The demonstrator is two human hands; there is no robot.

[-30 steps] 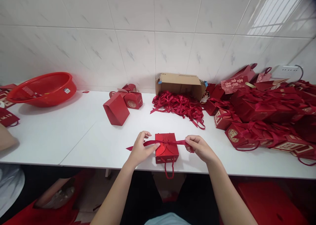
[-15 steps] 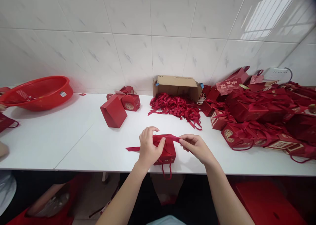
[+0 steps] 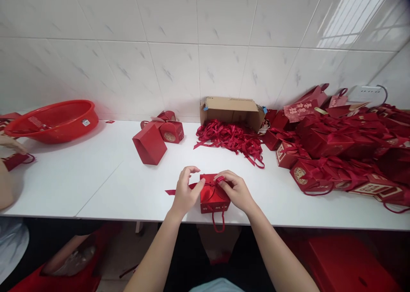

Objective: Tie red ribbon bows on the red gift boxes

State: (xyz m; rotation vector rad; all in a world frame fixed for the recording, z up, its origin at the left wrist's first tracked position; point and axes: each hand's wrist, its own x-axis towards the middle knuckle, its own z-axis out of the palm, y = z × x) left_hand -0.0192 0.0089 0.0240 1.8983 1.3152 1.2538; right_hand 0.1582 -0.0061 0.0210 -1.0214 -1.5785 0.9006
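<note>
A small red gift box with a rope handle stands near the front edge of the white table. A red ribbon lies across its top, one end trailing out to the left. My left hand pinches the ribbon at the box's left side. Over the top of the box, my right hand has its fingers closed on a loop of the same ribbon. Both hands touch the box.
A heap of loose red ribbons spills from a cardboard box at the back. Many red boxes are piled on the right. Two more red boxes stand left of centre. A red basin and another person's arm are at the far left.
The ribbon was stretched flat across the box with my hands apart. My right hand has moved left onto the top of the box, folding the ribbon into a loop.
</note>
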